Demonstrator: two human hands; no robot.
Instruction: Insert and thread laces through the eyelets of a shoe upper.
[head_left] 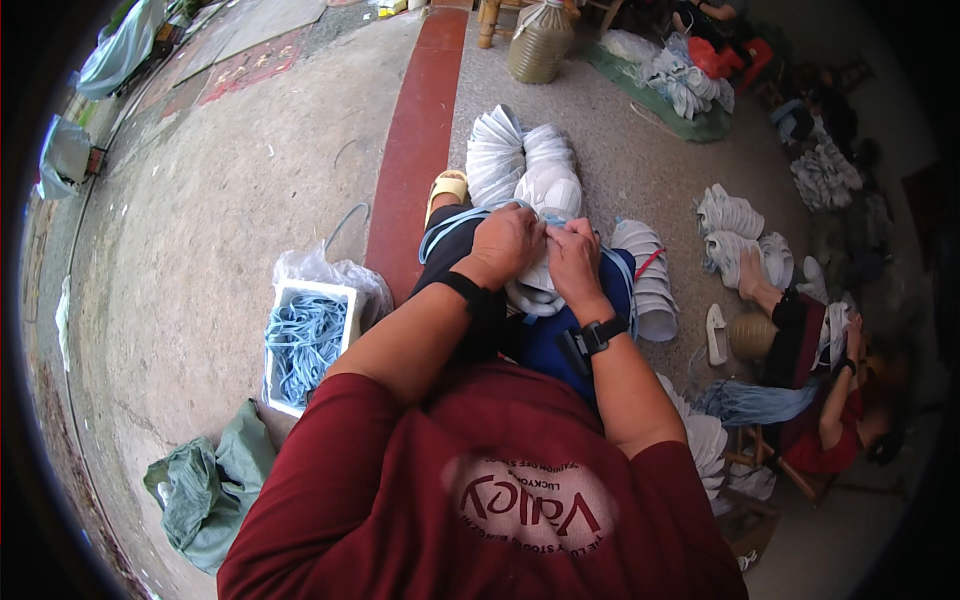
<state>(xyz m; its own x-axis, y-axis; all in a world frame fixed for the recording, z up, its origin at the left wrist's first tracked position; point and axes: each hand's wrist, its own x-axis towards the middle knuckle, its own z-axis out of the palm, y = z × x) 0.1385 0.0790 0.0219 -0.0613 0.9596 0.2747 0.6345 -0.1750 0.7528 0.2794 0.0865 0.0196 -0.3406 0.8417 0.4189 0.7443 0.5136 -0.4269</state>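
Observation:
A white shoe upper (537,272) rests over my lap, between my two hands. My left hand (508,243) has its fingers curled closed on the upper. Close beside it, my right hand (574,258) pinches at a light blue shoelace, near the upper's eyelet area; the fingertips hide the exact grip. More light blue shoelaces (450,228) drape across my left thigh. Just beyond my hands stand two curved stacks of nested white shoe uppers (495,158). Another stack of white uppers (648,283) lies right of my knee, with a red strip on it.
A white foam box (352,318) of light blue laces stands at my left, a clear plastic bag (372,290) behind it. Nearer lies a green sack (205,495). On the right a co-worker (825,430) sits among white uppers and laces. A large jug (541,45) stands far ahead.

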